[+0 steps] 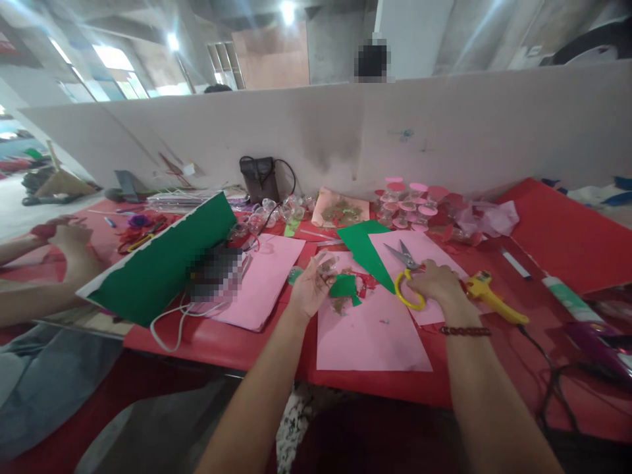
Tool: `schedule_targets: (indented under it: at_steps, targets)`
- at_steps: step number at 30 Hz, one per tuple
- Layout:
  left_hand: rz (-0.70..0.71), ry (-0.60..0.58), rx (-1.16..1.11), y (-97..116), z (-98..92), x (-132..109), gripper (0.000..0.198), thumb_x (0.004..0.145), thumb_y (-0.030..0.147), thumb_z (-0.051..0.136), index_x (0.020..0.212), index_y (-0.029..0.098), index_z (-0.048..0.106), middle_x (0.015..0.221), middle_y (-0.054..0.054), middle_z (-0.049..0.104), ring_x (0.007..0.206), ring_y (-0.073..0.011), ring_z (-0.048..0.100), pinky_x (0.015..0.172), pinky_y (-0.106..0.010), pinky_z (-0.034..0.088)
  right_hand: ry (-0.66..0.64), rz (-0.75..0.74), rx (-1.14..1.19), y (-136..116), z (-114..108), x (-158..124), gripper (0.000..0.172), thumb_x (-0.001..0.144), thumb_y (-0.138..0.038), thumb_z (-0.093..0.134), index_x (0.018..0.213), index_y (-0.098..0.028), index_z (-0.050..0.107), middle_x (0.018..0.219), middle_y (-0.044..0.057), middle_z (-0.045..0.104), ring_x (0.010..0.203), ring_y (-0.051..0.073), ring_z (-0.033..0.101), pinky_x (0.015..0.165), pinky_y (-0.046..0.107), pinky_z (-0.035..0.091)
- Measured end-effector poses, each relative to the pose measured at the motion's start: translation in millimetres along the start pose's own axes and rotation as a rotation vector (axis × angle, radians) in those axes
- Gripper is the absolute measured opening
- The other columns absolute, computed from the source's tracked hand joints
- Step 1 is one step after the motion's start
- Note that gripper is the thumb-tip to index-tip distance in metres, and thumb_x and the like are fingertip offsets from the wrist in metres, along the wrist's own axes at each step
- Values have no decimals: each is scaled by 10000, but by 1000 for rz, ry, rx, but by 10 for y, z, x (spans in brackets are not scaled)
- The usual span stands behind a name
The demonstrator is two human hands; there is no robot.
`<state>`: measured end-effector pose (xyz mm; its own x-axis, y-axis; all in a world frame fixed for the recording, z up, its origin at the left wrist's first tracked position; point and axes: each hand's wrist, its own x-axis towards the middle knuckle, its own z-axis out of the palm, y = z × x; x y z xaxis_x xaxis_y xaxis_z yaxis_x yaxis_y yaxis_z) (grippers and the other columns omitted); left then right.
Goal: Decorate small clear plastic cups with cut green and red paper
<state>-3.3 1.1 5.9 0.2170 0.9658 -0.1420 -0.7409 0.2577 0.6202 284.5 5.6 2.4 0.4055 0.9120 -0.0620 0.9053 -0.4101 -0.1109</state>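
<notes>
My left hand (311, 288) is closed around a small transparent plastic cup (328, 265), its fingers partly hiding it. Just beside that hand, a cut green paper piece (343, 287) and red scraps (366, 284) lie on a pink sheet (370, 345). My right hand (437, 284), with a beaded bracelet at the wrist, grips yellow-handled scissors (411, 296). Their blades are apart and point up and left, over another pink sheet (382, 245). A larger green sheet (368, 245) lies between the hands, farther back.
Right of my right hand lies a yellow glue gun (491, 299) with a black cord. Pink-topped plastic cups (407, 205) stand at the back. On the left are a pink paper stack (269, 283), a tilted green board (162, 263) and another person's arm (79, 260). A white partition (197, 138) rises behind.
</notes>
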Motion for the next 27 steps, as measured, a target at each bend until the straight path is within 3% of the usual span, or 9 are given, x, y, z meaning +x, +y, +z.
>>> schedule_targets:
  at_steps: [3, 8, 12, 15, 17, 20, 22, 25, 27]
  targets:
    - [-2, 21, 6, -11, 2, 8, 279, 935, 406, 545, 1052, 175, 650, 964, -82, 692, 664, -100, 620, 586, -207, 483, 40, 5, 86, -30, -41, -26, 669, 757, -512, 605, 1292, -122, 508, 1123, 228, 611, 1009, 335, 646, 796, 397, 480]
    - [20, 29, 9, -39, -44, 39, 250, 891, 339, 627, 1074, 170, 636, 935, -65, 672, 690, -93, 633, 639, -193, 522, 280, -46, 315, -104, -192, -79, 616, 767, -433, 607, 1314, -158, 536, 1077, 159, 682, 1012, 307, 647, 824, 375, 475]
    - [30, -6, 8, -60, -101, 59, 283, 839, 226, 677, 1109, 170, 615, 968, -68, 679, 725, -96, 651, 679, -190, 537, 370, -248, 570, -264, -235, -243, 547, 737, -373, 620, 1259, -218, 568, 1007, 80, 701, 891, 250, 648, 805, 355, 482]
    - [41, 9, 17, -63, -103, 50, 291, 824, 150, 666, 1108, 169, 605, 965, -63, 693, 727, -88, 653, 693, -183, 536, 271, -544, 767, -441, -161, -418, 509, 700, -375, 661, 1176, -219, 569, 1104, 80, 673, 903, 221, 636, 781, 330, 496]
    - [45, 36, 22, -59, -84, 38, 299, 809, 105, 658, 1098, 157, 603, 974, -71, 702, 725, -87, 656, 689, -178, 530, 177, -603, 816, -550, -92, -515, 552, 662, -382, 709, 1166, -221, 550, 1103, 72, 659, 867, 207, 628, 742, 320, 497]
    - [53, 65, 28, -54, -52, 23, 312, 785, 72, 669, 1081, 153, 611, 965, -64, 704, 722, -87, 658, 678, -173, 517, 75, -585, 933, -642, -20, -581, 597, 608, -314, 748, 1155, -236, 524, 973, 12, 637, 735, 153, 579, 670, 281, 472]
    - [67, 66, 33, -55, -41, 20, 318, 766, 74, 691, 1062, 165, 621, 949, -46, 699, 717, -83, 653, 665, -171, 507, -10, -549, 1156, -645, -23, -578, 579, 584, -276, 747, 1111, -252, 509, 856, -40, 580, 654, 114, 516, 607, 239, 440]
    - [94, 57, 41, -61, -45, 24, 340, 728, 91, 737, 1039, 177, 633, 932, -30, 689, 707, -81, 644, 650, -177, 495, -255, -456, 1586, -588, -108, -546, 498, 670, -334, 679, 1123, -293, 476, 747, -76, 498, 566, 90, 440, 522, 198, 379]
    - [102, 52, 52, -65, -53, 30, 359, 710, 103, 758, 1037, 185, 635, 936, -26, 686, 713, -81, 642, 658, -181, 494, -405, -384, 1738, -547, -176, -525, 491, 757, -407, 603, 1215, -319, 454, 729, -68, 516, 538, 94, 432, 494, 195, 358]
